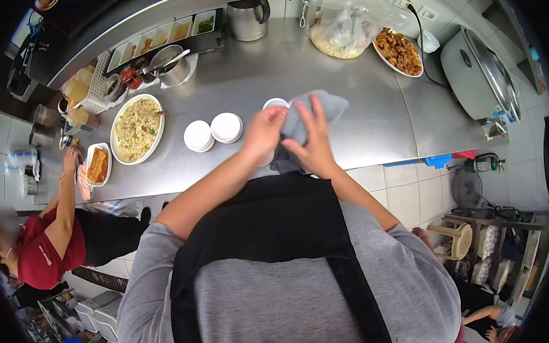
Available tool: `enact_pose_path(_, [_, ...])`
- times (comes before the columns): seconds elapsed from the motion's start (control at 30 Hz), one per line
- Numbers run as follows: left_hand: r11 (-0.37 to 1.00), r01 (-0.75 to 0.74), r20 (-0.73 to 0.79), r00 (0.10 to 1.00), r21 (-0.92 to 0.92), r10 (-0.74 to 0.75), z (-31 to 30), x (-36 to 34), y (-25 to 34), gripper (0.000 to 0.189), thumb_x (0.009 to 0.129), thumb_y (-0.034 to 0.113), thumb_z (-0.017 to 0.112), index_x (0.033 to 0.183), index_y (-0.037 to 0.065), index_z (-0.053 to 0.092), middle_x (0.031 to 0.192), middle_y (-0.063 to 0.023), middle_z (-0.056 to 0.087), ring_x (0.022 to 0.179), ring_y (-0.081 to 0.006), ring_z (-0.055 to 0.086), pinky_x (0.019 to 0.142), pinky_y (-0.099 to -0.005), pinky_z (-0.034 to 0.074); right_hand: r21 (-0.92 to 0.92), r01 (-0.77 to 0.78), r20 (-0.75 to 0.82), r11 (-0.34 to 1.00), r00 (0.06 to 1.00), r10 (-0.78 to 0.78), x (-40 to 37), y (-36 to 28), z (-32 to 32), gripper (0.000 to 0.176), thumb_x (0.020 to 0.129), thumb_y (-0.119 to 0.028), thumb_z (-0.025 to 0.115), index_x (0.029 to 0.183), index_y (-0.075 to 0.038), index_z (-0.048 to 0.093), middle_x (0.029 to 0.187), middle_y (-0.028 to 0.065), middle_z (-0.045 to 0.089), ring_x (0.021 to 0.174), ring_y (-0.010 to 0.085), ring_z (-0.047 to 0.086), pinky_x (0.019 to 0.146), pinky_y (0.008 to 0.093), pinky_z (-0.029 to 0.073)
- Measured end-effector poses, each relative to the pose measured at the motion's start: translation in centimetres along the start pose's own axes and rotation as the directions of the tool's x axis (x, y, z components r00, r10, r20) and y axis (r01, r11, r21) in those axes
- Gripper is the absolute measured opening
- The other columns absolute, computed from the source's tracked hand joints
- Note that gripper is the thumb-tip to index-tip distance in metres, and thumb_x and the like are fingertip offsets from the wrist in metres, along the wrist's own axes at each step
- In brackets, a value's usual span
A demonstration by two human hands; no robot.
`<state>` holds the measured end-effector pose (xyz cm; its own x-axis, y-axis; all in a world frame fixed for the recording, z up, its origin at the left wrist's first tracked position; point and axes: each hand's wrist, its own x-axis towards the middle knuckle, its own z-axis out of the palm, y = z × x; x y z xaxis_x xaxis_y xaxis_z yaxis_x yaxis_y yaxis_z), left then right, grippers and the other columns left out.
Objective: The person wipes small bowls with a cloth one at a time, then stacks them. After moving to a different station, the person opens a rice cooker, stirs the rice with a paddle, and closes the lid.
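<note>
My left hand (264, 132) reaches over the steel counter (353, 139), fingers closed at the edge of a small white dish (275, 102). Part of another white dish (265, 159) shows below that hand, mostly covered by it. Bunched up in my right hand (312, 138) is a grey cloth (328, 106), its thumb and fingers pressed around the folds right beside the dish. Left of my hands stand two short stacks of small white dishes, one stack (198, 136) close against the other stack (227, 128).
A platter of fried rice (138, 129) and a dish of browned food (98, 165) lie left, near a co-worker in a red shirt (46, 249). Along the back are a pot (173, 68), a kettle (247, 22), a plastic bag (345, 34), a fried-food plate (399, 53) and a large cooker (477, 74).
</note>
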<state>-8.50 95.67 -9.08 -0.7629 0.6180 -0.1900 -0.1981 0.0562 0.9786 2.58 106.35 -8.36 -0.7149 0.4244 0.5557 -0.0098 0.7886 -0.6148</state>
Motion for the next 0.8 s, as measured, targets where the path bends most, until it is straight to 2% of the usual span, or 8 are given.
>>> enact_pose_path(0.1, [0.952, 0.098, 0.079, 0.994, -0.290, -0.079, 0.8, -3.0, 2.0, 0.023, 0.102, 0.016, 0.048, 0.108, 0.000, 0.064, 0.091, 0.0027, 0.062, 0.082, -0.0068, 0.054, 0.076, -0.0236, 0.043, 0.063, 0.130, -0.015, 0.990, 0.992, -0.129, 2.0, -0.8, 1.1, 0.041, 0.080, -0.020, 0.072, 0.117, -0.007, 0.063, 0.138, 0.0235, 0.046, 0.114, 0.0351, 0.056, 0.095, 0.0365, 0.045])
enact_pose_path(0.23, [0.975, 0.073, 0.071, 0.996, -0.210, -0.060, -0.5, -3.9, 2.6, 0.022, 0.101, 0.016, 0.049, 0.108, 0.001, 0.064, 0.089, 0.0033, 0.061, 0.082, -0.0061, 0.053, 0.074, -0.0239, 0.043, 0.509, -0.297, 0.207, 0.808, 0.953, 0.220, 4.4, -0.1, 2.8, 0.020, 0.087, -0.022, 0.066, 0.091, -0.002, 0.067, 0.082, 0.0119, 0.067, 0.078, 0.0223, 0.065, 0.071, 0.0353, 0.051])
enact_pose_path(0.37, [0.997, -0.037, 0.094, 0.995, -0.063, 0.043, -2.4, -4.9, 2.1, 0.020, 0.101, 0.015, 0.050, 0.104, 0.002, 0.065, 0.089, 0.0030, 0.063, 0.083, -0.0044, 0.054, 0.075, -0.0225, 0.042, 0.599, -0.789, 0.608, 0.137, 0.560, 0.563, 6.0, 0.5, 3.0, 0.027, 0.093, -0.025, 0.062, 0.098, 0.001, 0.062, 0.080, 0.0062, 0.064, 0.071, 0.0152, 0.062, 0.061, 0.0309, 0.051])
enact_pose_path(0.47, [0.936, -0.142, 0.092, 0.989, 0.322, 0.118, -5.4, -6.0, 0.6, 0.014, 0.097, 0.011, 0.056, 0.099, 0.004, 0.067, 0.089, -0.0026, 0.066, 0.082, -0.0099, 0.059, 0.079, -0.0264, 0.044, 0.774, -0.546, 0.242, 0.320, 0.723, 0.647, 4.6, 2.4, 5.9, 0.044, 0.092, -0.027, 0.065, 0.120, 0.004, 0.053, 0.105, 0.0166, 0.065, 0.081, 0.0219, 0.065, 0.072, 0.0359, 0.053])
enact_pose_path(0.5, [0.678, -0.399, 0.283, 0.917, 0.617, 0.281, -7.1, -6.0, -1.5, 0.012, 0.092, 0.012, 0.060, 0.098, 0.006, 0.068, 0.091, -0.0034, 0.067, 0.088, -0.0137, 0.061, 0.083, -0.0296, 0.044, 0.432, -0.268, 0.005, 0.861, 0.955, 0.295, 3.8, 2.8, 6.6, 0.056, 0.087, -0.024, 0.069, 0.129, 0.004, 0.046, 0.122, 0.0190, 0.057, 0.090, 0.0243, 0.065, 0.080, 0.0370, 0.052])
enact_pose_path(0.53, [0.277, -0.598, 0.507, 0.794, 0.752, 0.335, -8.0, -6.3, -2.3, 0.013, 0.088, 0.013, 0.064, 0.097, 0.007, 0.069, 0.094, -0.0043, 0.068, 0.094, -0.0176, 0.062, 0.087, -0.0328, 0.044, 0.177, -0.058, 0.007, 0.982, 0.998, 0.058, 2.9, 3.2, 7.0, 0.063, 0.084, -0.023, 0.071, 0.133, 0.004, 0.042, 0.130, 0.0202, 0.052, 0.094, 0.0255, 0.064, 0.084, 0.0376, 0.051])
enact_pose_path(0.63, [0.135, -0.678, 0.581, 0.702, 0.723, 0.413, -8.9, -6.9, -3.3, 0.022, 0.080, 0.014, 0.067, 0.101, 0.009, 0.070, 0.104, -0.0038, 0.068, 0.107, -0.0240, 0.060, 0.093, -0.0380, 0.041, -0.228, 0.278, 0.412, 0.933, 0.896, -0.166, 0.6, 3.8, 7.7, 0.080, 0.071, -0.017, 0.077, 0.138, 0.006, 0.039, 0.154, 0.0233, 0.027, 0.113, 0.0333, 0.058, 0.099, 0.0414, 0.045])
enact_pose_path(0.8, [0.144, -0.645, 0.508, 0.703, 0.751, 0.498, -8.2, -5.6, -0.9, 0.028, 0.082, 0.009, 0.065, 0.110, 0.011, 0.069, 0.117, -0.0061, 0.064, 0.112, -0.0263, 0.057, 0.093, -0.0386, 0.042, -0.319, 0.375, 0.502, 0.870, 0.846, -0.180, 0.0, 5.0, 7.9, 0.069, 0.068, -0.012, 0.071, 0.131, 0.006, 0.048, 0.147, 0.0219, 0.040, 0.107, 0.0337, 0.061, 0.096, 0.0416, 0.046])
